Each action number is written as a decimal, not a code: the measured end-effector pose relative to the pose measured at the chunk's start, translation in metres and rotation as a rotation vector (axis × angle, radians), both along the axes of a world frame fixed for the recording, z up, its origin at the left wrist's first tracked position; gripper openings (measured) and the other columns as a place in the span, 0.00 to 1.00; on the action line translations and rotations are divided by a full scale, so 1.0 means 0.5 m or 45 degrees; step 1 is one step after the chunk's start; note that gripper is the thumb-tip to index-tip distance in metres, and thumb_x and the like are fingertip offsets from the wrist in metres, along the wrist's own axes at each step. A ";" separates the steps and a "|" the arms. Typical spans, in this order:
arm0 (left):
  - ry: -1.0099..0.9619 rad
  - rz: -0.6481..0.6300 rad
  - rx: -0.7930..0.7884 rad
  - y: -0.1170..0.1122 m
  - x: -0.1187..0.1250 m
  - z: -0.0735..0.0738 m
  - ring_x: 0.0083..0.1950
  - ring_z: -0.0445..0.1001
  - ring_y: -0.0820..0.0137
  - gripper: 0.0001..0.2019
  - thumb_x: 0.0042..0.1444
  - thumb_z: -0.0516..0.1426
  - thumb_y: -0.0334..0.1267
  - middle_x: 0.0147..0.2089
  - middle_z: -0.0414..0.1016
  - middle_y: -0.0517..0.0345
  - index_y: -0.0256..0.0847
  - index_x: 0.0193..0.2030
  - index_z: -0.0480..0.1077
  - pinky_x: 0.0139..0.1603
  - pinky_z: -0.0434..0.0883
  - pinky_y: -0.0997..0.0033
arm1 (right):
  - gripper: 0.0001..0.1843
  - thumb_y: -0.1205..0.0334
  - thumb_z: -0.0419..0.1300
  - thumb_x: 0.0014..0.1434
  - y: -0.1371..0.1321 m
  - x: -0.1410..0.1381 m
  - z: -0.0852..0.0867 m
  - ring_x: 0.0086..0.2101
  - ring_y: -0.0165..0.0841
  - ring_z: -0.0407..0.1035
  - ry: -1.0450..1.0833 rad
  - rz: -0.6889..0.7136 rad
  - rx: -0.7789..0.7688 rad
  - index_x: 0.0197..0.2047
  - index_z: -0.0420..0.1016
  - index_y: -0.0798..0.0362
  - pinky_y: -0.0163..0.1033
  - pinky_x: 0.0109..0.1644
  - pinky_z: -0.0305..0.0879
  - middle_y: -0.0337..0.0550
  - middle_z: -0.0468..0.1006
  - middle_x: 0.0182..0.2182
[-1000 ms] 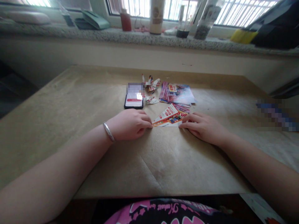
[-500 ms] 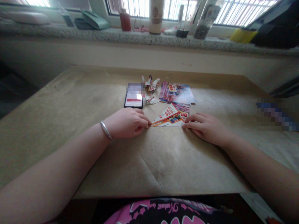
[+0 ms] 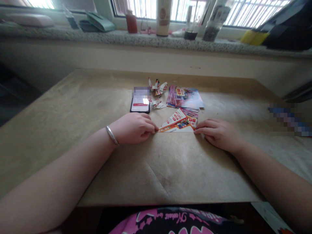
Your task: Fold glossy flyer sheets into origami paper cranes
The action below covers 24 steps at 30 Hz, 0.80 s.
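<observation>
A printed paper flyer (image 3: 175, 123), folded to a narrow point at its left end, lies flat on the brown table covering with its straight edge toward me. My left hand (image 3: 136, 129), a silver bangle at the wrist, pinches that pointed end. At the opposite end, the closed fingertips of my right hand (image 3: 218, 134) press on the lower right corner. Just beyond my left hand lies a phone (image 3: 140, 106) with its screen lit. Small folded paper pieces (image 3: 159, 88) rest beside it. Behind the flyer is a stack of colourful flyers (image 3: 188, 97).
A granite windowsill (image 3: 146, 38) runs along the back, holding a red bottle (image 3: 131, 22), a tall pale container (image 3: 162, 18), a green pouch (image 3: 101, 22) and a yellow item (image 3: 254, 37). At the table's right lies a blurred blue object (image 3: 290, 120).
My right hand has slid slightly to the right along the flyer's near edge to its corner. My left hand keeps its place at the pointed end.
</observation>
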<state>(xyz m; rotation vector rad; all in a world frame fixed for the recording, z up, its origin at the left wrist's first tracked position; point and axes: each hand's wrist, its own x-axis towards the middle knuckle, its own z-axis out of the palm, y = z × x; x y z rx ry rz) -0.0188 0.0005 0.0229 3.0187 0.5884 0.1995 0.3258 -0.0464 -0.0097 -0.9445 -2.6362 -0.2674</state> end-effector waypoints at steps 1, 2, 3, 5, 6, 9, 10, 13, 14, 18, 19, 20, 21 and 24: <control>0.001 0.010 0.004 -0.001 0.001 0.001 0.45 0.74 0.69 0.11 0.53 0.53 0.30 0.44 0.80 0.62 0.44 0.37 0.76 0.45 0.70 0.72 | 0.16 0.73 0.53 0.57 -0.001 0.001 0.001 0.36 0.32 0.73 0.000 -0.005 -0.003 0.39 0.79 0.48 0.36 0.40 0.68 0.41 0.81 0.39; 0.006 0.017 0.010 -0.002 0.002 0.001 0.45 0.74 0.69 0.10 0.53 0.53 0.30 0.42 0.80 0.61 0.43 0.36 0.76 0.44 0.70 0.72 | 0.16 0.73 0.53 0.56 -0.001 0.001 0.001 0.36 0.32 0.73 -0.004 -0.011 -0.008 0.39 0.79 0.48 0.36 0.39 0.68 0.41 0.81 0.39; 0.012 0.024 0.022 -0.003 0.003 0.002 0.45 0.74 0.69 0.10 0.54 0.53 0.31 0.41 0.80 0.59 0.43 0.35 0.76 0.43 0.70 0.72 | 0.16 0.73 0.53 0.56 -0.001 0.002 0.001 0.37 0.32 0.73 -0.012 -0.019 -0.015 0.39 0.79 0.48 0.36 0.39 0.68 0.41 0.81 0.39; 0.028 0.030 0.054 -0.005 0.006 0.003 0.43 0.74 0.68 0.09 0.55 0.52 0.32 0.40 0.79 0.56 0.42 0.35 0.75 0.42 0.70 0.72 | 0.15 0.72 0.53 0.56 -0.002 0.003 0.001 0.36 0.33 0.73 -0.023 -0.040 -0.029 0.38 0.79 0.49 0.37 0.39 0.69 0.41 0.81 0.38; 0.029 0.025 0.070 -0.006 0.008 0.003 0.43 0.73 0.68 0.10 0.57 0.52 0.32 0.40 0.79 0.56 0.42 0.38 0.75 0.41 0.70 0.71 | 0.14 0.71 0.53 0.57 -0.002 0.003 0.001 0.36 0.33 0.73 -0.024 -0.050 -0.035 0.38 0.79 0.49 0.37 0.38 0.69 0.41 0.81 0.37; 0.020 -0.011 0.104 -0.007 0.014 -0.002 0.42 0.71 0.68 0.14 0.62 0.50 0.34 0.42 0.77 0.55 0.45 0.50 0.73 0.40 0.69 0.71 | 0.12 0.69 0.53 0.59 -0.002 0.001 0.002 0.35 0.34 0.72 -0.022 -0.076 -0.031 0.36 0.78 0.49 0.38 0.38 0.68 0.41 0.81 0.36; 0.018 -0.024 0.114 -0.008 0.016 -0.004 0.42 0.71 0.68 0.15 0.63 0.49 0.35 0.42 0.76 0.55 0.46 0.53 0.71 0.40 0.68 0.71 | 0.12 0.69 0.53 0.59 -0.003 -0.001 0.003 0.35 0.34 0.72 -0.025 -0.083 -0.026 0.36 0.78 0.49 0.38 0.38 0.68 0.41 0.81 0.36; 0.029 -0.030 0.153 -0.010 0.022 -0.010 0.42 0.69 0.67 0.14 0.64 0.50 0.37 0.40 0.74 0.55 0.47 0.52 0.72 0.39 0.67 0.71 | 0.11 0.68 0.53 0.60 -0.003 -0.007 0.003 0.36 0.34 0.72 -0.032 -0.109 -0.033 0.36 0.77 0.49 0.37 0.38 0.68 0.41 0.80 0.36; 0.034 -0.029 0.161 -0.011 0.024 -0.011 0.42 0.68 0.67 0.14 0.64 0.50 0.37 0.40 0.74 0.54 0.46 0.51 0.73 0.39 0.67 0.71 | 0.11 0.68 0.53 0.60 -0.003 -0.010 0.003 0.36 0.34 0.72 -0.027 -0.120 -0.041 0.35 0.77 0.49 0.37 0.38 0.68 0.41 0.80 0.36; 0.037 -0.026 0.122 -0.013 0.025 -0.007 0.43 0.68 0.67 0.14 0.64 0.49 0.37 0.41 0.74 0.54 0.44 0.49 0.73 0.42 0.68 0.70 | 0.10 0.69 0.53 0.58 0.000 -0.014 0.000 0.35 0.34 0.72 0.023 -0.190 -0.083 0.31 0.75 0.50 0.38 0.39 0.67 0.41 0.80 0.34; 0.034 -0.025 0.097 -0.013 0.024 -0.005 0.43 0.68 0.67 0.14 0.63 0.49 0.37 0.41 0.75 0.54 0.44 0.49 0.74 0.42 0.68 0.70 | 0.10 0.69 0.53 0.58 0.000 -0.014 -0.001 0.35 0.34 0.72 0.038 -0.214 -0.096 0.31 0.75 0.50 0.38 0.39 0.67 0.41 0.79 0.34; 0.032 -0.021 0.070 -0.013 0.024 -0.002 0.43 0.69 0.67 0.14 0.63 0.49 0.36 0.42 0.75 0.54 0.43 0.48 0.74 0.43 0.68 0.70 | 0.10 0.69 0.53 0.57 0.000 -0.015 -0.003 0.35 0.34 0.72 0.053 -0.237 -0.106 0.31 0.75 0.50 0.38 0.39 0.67 0.42 0.79 0.34; 0.033 -0.017 0.046 -0.013 0.023 0.000 0.44 0.69 0.68 0.13 0.62 0.50 0.35 0.43 0.75 0.54 0.43 0.47 0.74 0.44 0.69 0.70 | 0.09 0.69 0.53 0.57 0.000 -0.015 -0.004 0.36 0.35 0.72 0.069 -0.260 -0.113 0.31 0.75 0.50 0.38 0.39 0.67 0.42 0.79 0.34; 0.030 -0.009 0.005 -0.011 0.021 0.004 0.44 0.70 0.68 0.13 0.62 0.50 0.35 0.43 0.76 0.55 0.42 0.45 0.75 0.45 0.69 0.70 | 0.09 0.68 0.53 0.58 -0.001 -0.023 -0.003 0.35 0.35 0.72 0.132 -0.338 -0.108 0.33 0.75 0.50 0.38 0.38 0.67 0.43 0.79 0.34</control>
